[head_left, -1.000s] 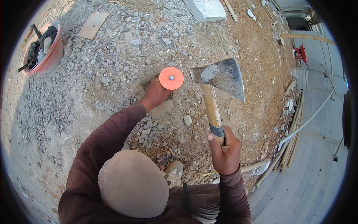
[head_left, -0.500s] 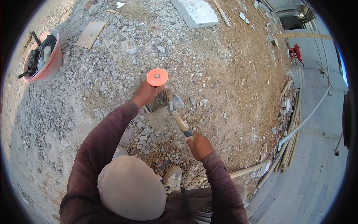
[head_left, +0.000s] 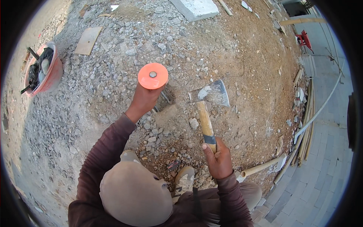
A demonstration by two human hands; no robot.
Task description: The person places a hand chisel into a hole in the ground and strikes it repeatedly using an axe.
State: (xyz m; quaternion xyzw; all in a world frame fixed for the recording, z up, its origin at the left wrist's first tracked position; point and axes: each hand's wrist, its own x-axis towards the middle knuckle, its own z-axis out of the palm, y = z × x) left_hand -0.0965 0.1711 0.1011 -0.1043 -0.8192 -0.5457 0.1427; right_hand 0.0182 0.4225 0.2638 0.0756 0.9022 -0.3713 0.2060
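Note:
My left hand (head_left: 145, 99) is closed around a chisel, just below its round orange hand guard (head_left: 147, 82). The metal striking end shows in the middle of the guard; the chisel's lower part is mostly hidden by the hand. Below it a small hole (head_left: 165, 104) is dug in the stony ground. In my right hand (head_left: 219, 159) is a hatchet (head_left: 215, 93), gripped low on its wooden handle, which has a dark band of tape. The hatchet head is raised to the right of the chisel, apart from it, with its broad blade edge facing right.
A pink bucket (head_left: 55, 74) holding tools and black plastic stands far left. A flat board (head_left: 88, 40) and a pale concrete slab (head_left: 196, 9) lie ahead. Poles (head_left: 308, 130), a pipe (head_left: 261, 167) and a red stool (head_left: 303, 41) are right, beside grey paving (head_left: 321, 166).
The hatchet has swung up and to the right, away from the chisel and hole. My left hand and the orange guard have risen slightly and shifted left.

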